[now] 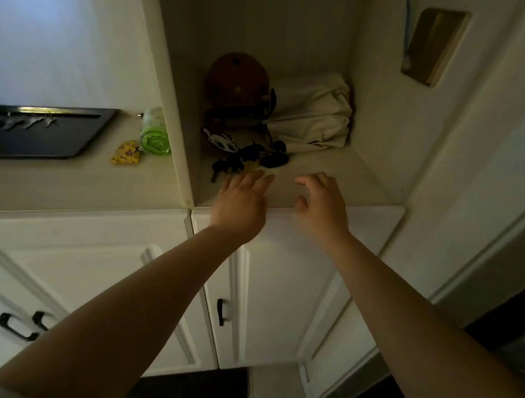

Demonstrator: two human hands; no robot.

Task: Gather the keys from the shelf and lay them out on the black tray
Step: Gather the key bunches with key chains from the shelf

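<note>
both hands spread and empty, left hand [242,197] and right hand [319,199] near dark, lumpy keys [248,158] on matte shelf [333,169].

You see 2 hands: left hand [243,197], right hand [319,202] | 1 black tray [43,145] with several keys [29,123] on it, exact count unclear | 1 dark heap of keys [248,159] in the shelf [333,178], uncountable | 1 green roll [154,133] | 1 yellow packet [126,152] | 1 brown helmet [236,83] | 1 cream bag [312,115] | 3 black door handles [220,311]
</note>
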